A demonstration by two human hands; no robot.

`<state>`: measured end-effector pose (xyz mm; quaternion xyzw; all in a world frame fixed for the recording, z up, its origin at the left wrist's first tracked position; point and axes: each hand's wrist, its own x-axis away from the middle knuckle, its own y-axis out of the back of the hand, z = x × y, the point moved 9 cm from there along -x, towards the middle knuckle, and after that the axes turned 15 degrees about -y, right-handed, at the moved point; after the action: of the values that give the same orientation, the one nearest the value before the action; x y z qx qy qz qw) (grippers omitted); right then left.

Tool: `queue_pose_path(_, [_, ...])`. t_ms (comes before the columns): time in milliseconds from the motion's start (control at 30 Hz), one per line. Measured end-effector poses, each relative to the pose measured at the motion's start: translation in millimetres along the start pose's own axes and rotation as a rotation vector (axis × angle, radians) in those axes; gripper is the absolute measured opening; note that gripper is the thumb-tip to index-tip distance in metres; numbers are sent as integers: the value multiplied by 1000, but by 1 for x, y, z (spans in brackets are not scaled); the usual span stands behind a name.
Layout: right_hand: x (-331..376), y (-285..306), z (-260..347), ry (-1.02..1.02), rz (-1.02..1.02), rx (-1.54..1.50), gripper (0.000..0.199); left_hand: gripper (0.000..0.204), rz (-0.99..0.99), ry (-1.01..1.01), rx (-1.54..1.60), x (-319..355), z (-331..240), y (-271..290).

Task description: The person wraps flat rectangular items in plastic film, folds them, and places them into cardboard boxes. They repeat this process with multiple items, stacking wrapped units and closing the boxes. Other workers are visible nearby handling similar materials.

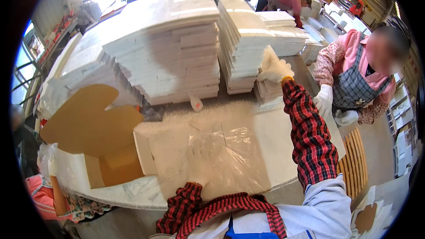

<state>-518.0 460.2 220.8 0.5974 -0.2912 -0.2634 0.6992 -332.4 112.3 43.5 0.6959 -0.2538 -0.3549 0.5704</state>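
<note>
Just right of the open carton (121, 172), resting the white-gloved left hand (200, 157) on clear plastic film (242, 148) spread across the tabletop (283, 137), with its fingers laid out long and slightly apart, closed around nothing. Farther right of the carton and beyond it, reaching with the white-gloved right hand (275, 70) to a low stack of white slabs (269, 92); cannot tell whether gripping a slab with those fingers or merely touching. Behind the carton, walled off by a broad stack of white slabs (177, 62), next to a narrower stack (241, 57). Between carton and film, toward the stacks, also showing a white paddle-shaped piece (196, 103) with a red mark. Well right of the carton, close to a co-worker (356, 87) in a checked apron and white gloves, and to a slatted wooden pallet (354, 163) lower down. Left of the carton, near another person (43, 194) in pink.
</note>
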Motion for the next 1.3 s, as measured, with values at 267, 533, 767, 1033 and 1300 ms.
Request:
queue_pose_path(267, [-18, -6, -10, -1, 34, 2, 109, 67, 57, 15, 78, -3, 4, 4])
queue_pose_path(533, [-59, -12, -39, 182, 270, -532, 113, 64, -10, 4, 166, -8, 5, 9])
queue_pose_path(767, [-27, -6, -66, 152, 721, -1196, 59, 65, 61, 39, 143, -6, 6, 6])
queue_pose_path(1033, [48, 27, -137, 488, 97, -988, 38, 69, 110, 55, 92, -6, 3, 1])
queue_pose_path(1300, [137, -33, -158, 604, 954, -2174, 108, 69, 69, -3, 52, -7, -4, 3])
